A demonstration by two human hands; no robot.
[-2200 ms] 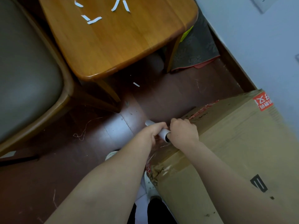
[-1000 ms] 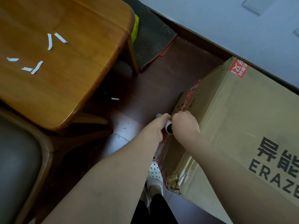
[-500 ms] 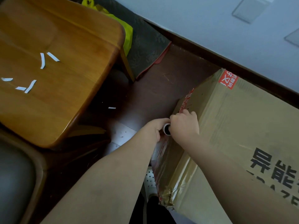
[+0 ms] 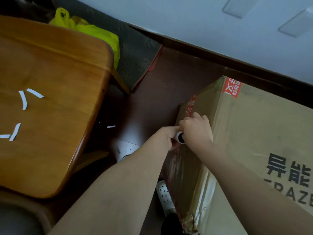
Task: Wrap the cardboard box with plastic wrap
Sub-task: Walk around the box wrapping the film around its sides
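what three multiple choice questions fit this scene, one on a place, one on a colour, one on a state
1. Where is the yellow bag?
A) beyond the far edge of the wooden table
B) hanging on the wall
C) in the middle of the tabletop

2. What colour is the label on the far corner of the cardboard box?
A) blue
B) red
C) green

3. What state is the roll of plastic wrap in?
A) lying loose on the floor
B) standing on the table
C) gripped by the left hand and right hand at the box's edge

Answers:
1 A, it pokes out past the table, towards the wall.
2 B, the label is red with white print.
3 C, both hands curl round the roll against the box.
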